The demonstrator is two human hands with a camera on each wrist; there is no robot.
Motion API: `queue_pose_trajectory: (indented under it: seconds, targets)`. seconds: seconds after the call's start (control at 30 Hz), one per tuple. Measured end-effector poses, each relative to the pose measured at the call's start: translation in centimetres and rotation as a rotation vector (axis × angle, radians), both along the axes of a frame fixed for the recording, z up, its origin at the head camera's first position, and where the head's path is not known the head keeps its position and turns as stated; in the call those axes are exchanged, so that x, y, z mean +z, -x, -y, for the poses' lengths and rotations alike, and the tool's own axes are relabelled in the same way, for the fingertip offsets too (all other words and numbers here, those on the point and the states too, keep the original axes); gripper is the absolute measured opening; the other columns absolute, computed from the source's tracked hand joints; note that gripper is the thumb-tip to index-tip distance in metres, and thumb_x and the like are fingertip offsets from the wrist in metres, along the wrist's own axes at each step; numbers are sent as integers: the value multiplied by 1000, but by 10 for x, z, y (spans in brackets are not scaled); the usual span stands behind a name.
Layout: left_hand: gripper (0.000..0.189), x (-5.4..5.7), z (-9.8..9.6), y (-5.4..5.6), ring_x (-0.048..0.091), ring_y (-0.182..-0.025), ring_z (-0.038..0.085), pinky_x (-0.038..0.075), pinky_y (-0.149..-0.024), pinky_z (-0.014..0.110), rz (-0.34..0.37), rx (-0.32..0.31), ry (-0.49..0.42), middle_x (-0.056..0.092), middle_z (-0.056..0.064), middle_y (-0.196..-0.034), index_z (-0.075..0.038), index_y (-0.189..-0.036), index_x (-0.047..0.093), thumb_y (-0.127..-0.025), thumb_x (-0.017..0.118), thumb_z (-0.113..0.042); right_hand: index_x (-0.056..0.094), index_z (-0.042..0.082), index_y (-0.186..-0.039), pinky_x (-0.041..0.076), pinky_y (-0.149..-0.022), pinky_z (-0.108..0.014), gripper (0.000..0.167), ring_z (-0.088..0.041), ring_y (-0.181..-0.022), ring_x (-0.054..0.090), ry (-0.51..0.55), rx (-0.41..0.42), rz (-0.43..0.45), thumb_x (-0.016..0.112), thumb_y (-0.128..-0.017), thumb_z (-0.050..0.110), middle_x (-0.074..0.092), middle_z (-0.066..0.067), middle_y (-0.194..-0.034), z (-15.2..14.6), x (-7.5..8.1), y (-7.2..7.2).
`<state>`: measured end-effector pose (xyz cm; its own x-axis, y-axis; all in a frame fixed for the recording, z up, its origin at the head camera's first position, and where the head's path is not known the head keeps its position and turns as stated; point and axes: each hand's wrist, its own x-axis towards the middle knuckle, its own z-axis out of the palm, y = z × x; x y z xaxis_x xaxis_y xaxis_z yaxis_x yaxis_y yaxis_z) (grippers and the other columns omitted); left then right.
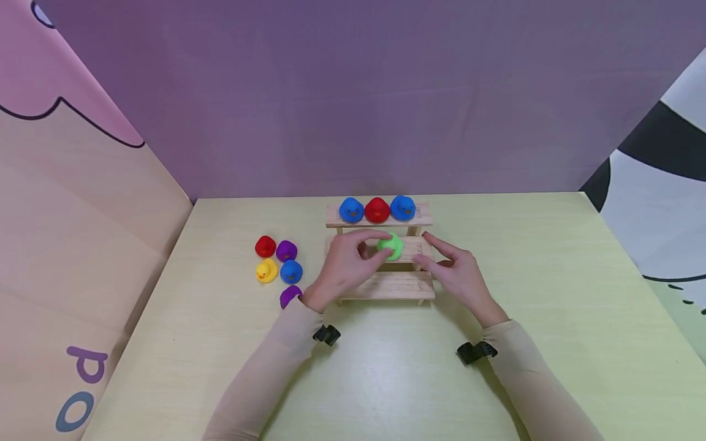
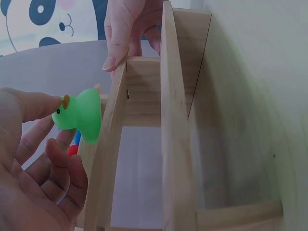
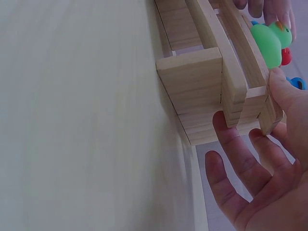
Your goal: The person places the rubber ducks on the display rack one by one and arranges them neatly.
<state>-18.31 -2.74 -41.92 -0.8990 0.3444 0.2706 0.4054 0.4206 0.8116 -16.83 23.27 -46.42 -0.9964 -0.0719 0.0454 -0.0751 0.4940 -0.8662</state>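
Observation:
A three-tier wooden display stand rests on the table. My left hand pinches a light green rubber duck at the middle tier. In the left wrist view, thumb and fingertips are on the duck's head, and its base is against the tier. My right hand holds the stand's right end, its thumb at the middle tier and other fingers around the edge. On the top tier sit a blue duck, a red duck and another blue duck.
Left of the stand lie a red duck, a purple duck, a yellow duck, a blue duck and another purple duck, partly covered by my left forearm. A purple backdrop rises behind the table.

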Motion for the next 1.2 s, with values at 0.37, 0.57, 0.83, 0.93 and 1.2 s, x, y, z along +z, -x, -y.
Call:
queue_pose_trajectory:
  seconds: [0.37,0.57,0.83,0.93,1.2]
  targets:
    - [29,-3,-12,6,53,-67,15,38,-57,22,-2,-8,-3,58,-2,-75,-21,-125,80,-97,80,-27,52,19,-159,55,-63,-25,68,-22,-95,81,-1,8,-8,74,-101,44,47,-11,-167,-1,-2,-1]
    - [30,-3,-17,6,53,-67,15,38,-59,22,5,-7,3,58,-2,-75,-21,-126,79,-96,80,-26,52,21,-159,52,-59,-25,68,-18,-92,81,-4,3,-5,74,-100,46,47,-9,-167,-1,-3,-1]
    - [30,-7,-22,9,57,-68,14,42,-58,22,-16,-17,6,65,-3,-81,-21,-126,79,-96,81,-27,53,20,-159,52,-58,-25,66,-10,-86,79,-8,6,-23,73,-101,45,50,-10,-164,-2,-2,1]
    - [31,-7,-23,9,57,-69,13,41,-58,22,-11,-15,13,64,-3,-79,-22,-127,79,-97,80,-28,53,19,-159,51,-56,-26,67,-8,-83,78,-9,5,-21,74,-101,45,50,-10,-164,-1,-1,1]
    - [34,-8,-25,10,56,-68,13,40,-57,23,-14,-12,27,61,-3,-74,-22,-130,78,-97,80,-31,52,17,-159,52,-57,-26,67,-9,-86,79,-8,16,-29,73,-101,45,49,-11,-165,-1,-1,1]
